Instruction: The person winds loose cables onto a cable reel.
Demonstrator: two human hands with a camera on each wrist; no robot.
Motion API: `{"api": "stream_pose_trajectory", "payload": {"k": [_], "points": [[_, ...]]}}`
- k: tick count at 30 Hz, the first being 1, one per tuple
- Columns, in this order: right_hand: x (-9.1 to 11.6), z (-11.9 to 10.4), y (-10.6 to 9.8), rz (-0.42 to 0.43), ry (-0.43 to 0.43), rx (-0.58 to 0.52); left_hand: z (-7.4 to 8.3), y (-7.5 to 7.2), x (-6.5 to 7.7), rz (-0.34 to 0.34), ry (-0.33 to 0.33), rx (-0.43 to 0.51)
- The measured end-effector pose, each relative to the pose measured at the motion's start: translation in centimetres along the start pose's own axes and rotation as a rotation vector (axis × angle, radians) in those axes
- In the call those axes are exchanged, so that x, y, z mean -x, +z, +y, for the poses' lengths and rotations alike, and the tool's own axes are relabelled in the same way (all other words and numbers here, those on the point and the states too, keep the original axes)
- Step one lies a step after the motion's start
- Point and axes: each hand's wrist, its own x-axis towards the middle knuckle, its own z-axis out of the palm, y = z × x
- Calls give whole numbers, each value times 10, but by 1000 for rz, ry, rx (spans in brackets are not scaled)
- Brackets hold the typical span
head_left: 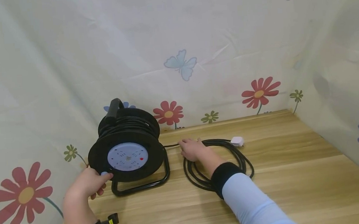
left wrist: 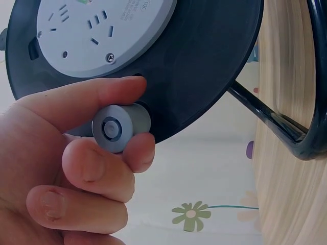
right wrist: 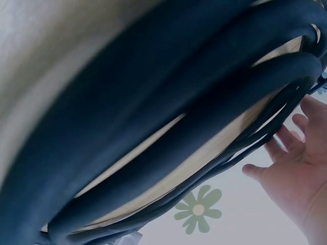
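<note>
A black cable reel (head_left: 100,160) with a round grey socket panel (head_left: 127,156) stands at the left of the wooden table. My left hand (head_left: 86,184) is at its lower left edge. In the left wrist view, my thumb and fingers grip a small grey winding knob (left wrist: 111,128) on the reel's face. Black cable (head_left: 246,158) lies in loose loops to the right, with one strand running to the reel. My right hand (head_left: 195,149) touches the loops' far left side. Its fingers look loosely extended against the cable in the right wrist view, the thumb apart.
A white plug (head_left: 237,141) lies at the loops' far right. The reel's tubular stand (head_left: 144,188) rests on the wooden table (head_left: 302,172). Flower-printed sheets (head_left: 226,70) rise behind and at both sides.
</note>
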Motion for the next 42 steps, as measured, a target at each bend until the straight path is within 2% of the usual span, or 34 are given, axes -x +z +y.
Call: {"api": "stream_pose_trajectory", "payload": {"k": [7, 13, 18, 24, 28, 31, 34, 38, 42], "points": [[-5, 4, 4, 4, 42, 30, -1, -1, 0, 0, -6, -7], [-4, 7, 2, 22, 24, 34, -1, 0, -3, 0, 4, -28], [-2, 12, -6, 105, -31, 40, -1, 0, -4, -1, 5, -26], [3, 24, -29, 218, -43, 74, -2, -3, -4, 4, -4, -23], [14, 34, -44, 263, -115, 103, -2, -3, -3, -3, 3, -33], [23, 42, -54, 258, -165, 79, -1, -4, -1, -5, 3, -40], [31, 53, -59, 247, -180, 44, 0, -4, 0, -7, 3, -49], [40, 75, -64, 233, -162, -16, 0, -4, 1, -2, 6, -53], [50, 97, -66, 225, -142, -125, 1, -5, 2, 4, -5, -36]]}}
